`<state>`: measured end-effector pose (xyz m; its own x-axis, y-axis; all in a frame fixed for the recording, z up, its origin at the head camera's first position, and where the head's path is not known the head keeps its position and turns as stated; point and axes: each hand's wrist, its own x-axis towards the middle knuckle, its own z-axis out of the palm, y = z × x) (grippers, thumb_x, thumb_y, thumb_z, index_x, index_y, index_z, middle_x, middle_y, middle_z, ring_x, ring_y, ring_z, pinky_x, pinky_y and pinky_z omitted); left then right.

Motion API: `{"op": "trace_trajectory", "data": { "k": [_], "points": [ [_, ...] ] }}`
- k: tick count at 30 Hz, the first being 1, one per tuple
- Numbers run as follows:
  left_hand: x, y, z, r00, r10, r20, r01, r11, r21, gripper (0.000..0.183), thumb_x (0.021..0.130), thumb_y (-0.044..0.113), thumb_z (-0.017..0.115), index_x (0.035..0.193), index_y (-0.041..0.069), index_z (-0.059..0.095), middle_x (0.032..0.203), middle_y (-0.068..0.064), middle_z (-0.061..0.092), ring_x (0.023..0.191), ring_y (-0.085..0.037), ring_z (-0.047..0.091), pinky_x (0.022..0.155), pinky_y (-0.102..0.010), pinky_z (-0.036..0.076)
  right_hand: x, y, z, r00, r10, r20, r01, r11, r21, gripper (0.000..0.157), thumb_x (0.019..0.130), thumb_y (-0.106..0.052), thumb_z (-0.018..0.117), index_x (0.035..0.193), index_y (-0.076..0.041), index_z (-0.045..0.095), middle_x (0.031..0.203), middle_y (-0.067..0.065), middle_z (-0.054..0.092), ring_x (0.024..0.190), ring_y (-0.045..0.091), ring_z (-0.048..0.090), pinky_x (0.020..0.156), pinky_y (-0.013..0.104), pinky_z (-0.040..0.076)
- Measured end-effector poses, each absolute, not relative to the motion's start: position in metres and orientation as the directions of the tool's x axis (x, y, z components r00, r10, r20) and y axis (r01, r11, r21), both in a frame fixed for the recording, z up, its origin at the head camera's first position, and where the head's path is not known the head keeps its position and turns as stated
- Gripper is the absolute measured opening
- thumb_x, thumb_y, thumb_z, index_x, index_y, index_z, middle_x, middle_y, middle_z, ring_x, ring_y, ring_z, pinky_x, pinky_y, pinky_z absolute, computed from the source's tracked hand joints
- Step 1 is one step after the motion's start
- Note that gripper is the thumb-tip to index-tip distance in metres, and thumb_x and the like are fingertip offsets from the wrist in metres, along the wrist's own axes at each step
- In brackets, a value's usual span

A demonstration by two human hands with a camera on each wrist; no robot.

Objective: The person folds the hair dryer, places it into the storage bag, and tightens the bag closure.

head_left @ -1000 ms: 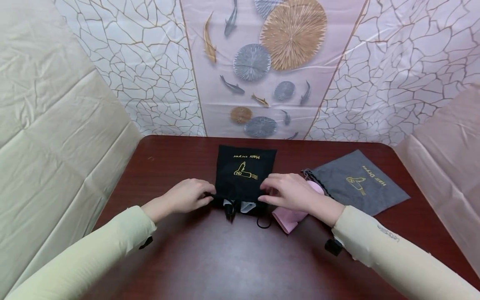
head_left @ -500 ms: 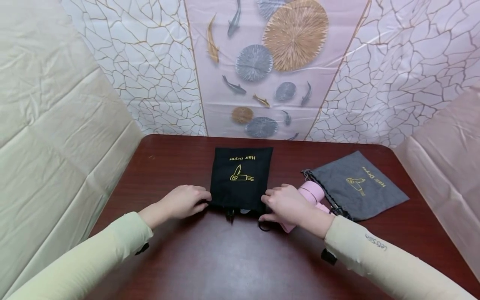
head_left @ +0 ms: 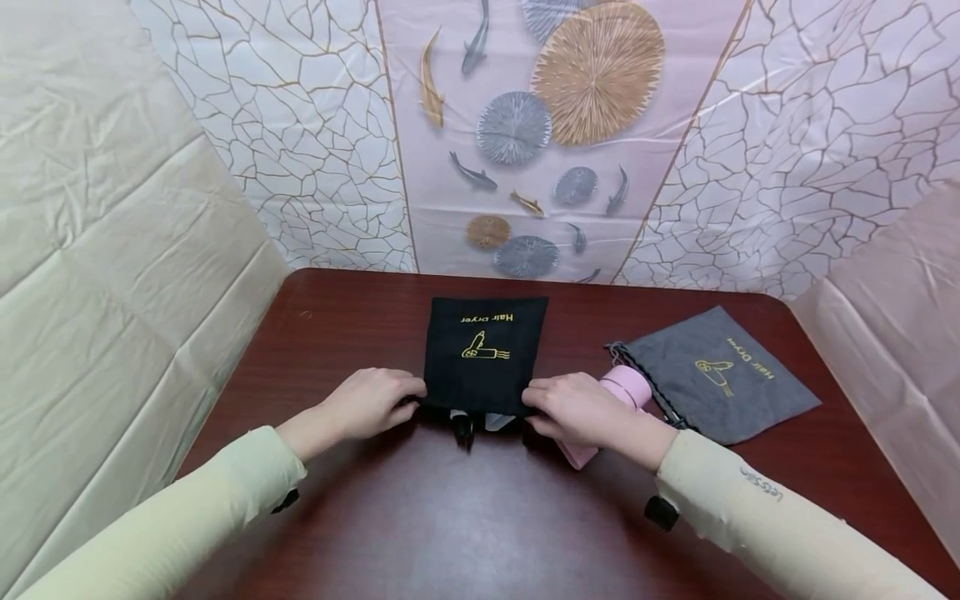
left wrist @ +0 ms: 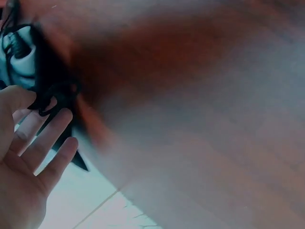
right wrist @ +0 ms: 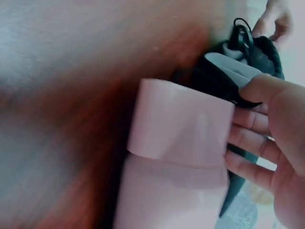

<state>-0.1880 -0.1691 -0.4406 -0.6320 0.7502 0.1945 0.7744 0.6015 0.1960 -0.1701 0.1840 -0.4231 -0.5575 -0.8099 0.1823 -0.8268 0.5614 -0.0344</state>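
A black drawstring bag (head_left: 486,358) with a yellow "Hair Dryer" print lies mid-table, its mouth towards me. My left hand (head_left: 375,402) pinches the left corner of the mouth between thumb and fingers. At the right corner, my right hand (head_left: 573,408) pinches the black cloth too, thumb on the edge in the right wrist view. A pale grey object (right wrist: 228,64) with a flat rounded end shows inside the mouth, and a black cord (head_left: 464,427) pokes out. Beside and partly under my right hand lies a pink hair dryer (head_left: 627,385), its wide nozzle (right wrist: 181,129) close to my fingers.
A grey drawstring bag (head_left: 723,375) with the same print lies flat at the right, its drawstring side against the pink hair dryer. The dark red table (head_left: 360,317) ends at a patterned cloth wall (head_left: 517,225) behind, with cloth panels at both sides.
Both hands have drawn the bag's mouth edge towards me; it dipped over the contents, then lifted slightly. My right hand shifted nearer, uncovering more of the pink hair dryer.
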Motion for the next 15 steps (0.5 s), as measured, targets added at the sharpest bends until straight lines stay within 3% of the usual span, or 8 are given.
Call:
{"op": "trace_trajectory", "data": {
  "k": [8,11,15],
  "points": [
    [-0.193,-0.163,-0.406,-0.689,0.673,0.269,0.723,0.614,0.316,0.01,0.091,0.008,0.074,0.091,0.017,0.069,0.077,0.011,0.064,0.066,-0.007,0.054,0.06,-0.031,0.049,-0.183,0.196,-0.393,-0.573,-0.754,0.321,-0.816,0.561,-0.138,0.02,0.089,-0.013,0.073,0.081,-0.016,0.055,0.077,-0.008,0.05,0.059,0.006,0.045,0.05,0.026,0.038],
    [-0.196,-0.163,-0.389,-0.737,0.62,0.271,0.673,0.632,0.385,0.01,0.091,0.009,0.073,0.09,0.018,0.071,0.072,0.013,0.06,0.063,-0.006,0.052,0.06,-0.03,0.046,-0.191,0.202,-0.379,-0.605,-0.714,0.352,-0.794,0.577,-0.193,0.016,0.089,-0.012,0.072,0.083,-0.017,0.057,0.077,-0.008,0.051,0.062,0.005,0.047,0.053,0.027,0.04],
    [-0.201,-0.162,-0.366,-0.788,0.559,0.257,0.608,0.642,0.468,0.008,0.092,0.009,0.071,0.094,0.017,0.074,0.074,0.013,0.066,0.062,-0.005,0.058,0.065,-0.032,0.05,-0.202,0.209,-0.364,-0.669,-0.654,0.353,-0.743,0.608,-0.28,0.009,0.093,-0.012,0.071,0.091,-0.017,0.064,0.077,-0.011,0.059,0.066,0.006,0.053,0.06,0.031,0.046]
  ]
}}
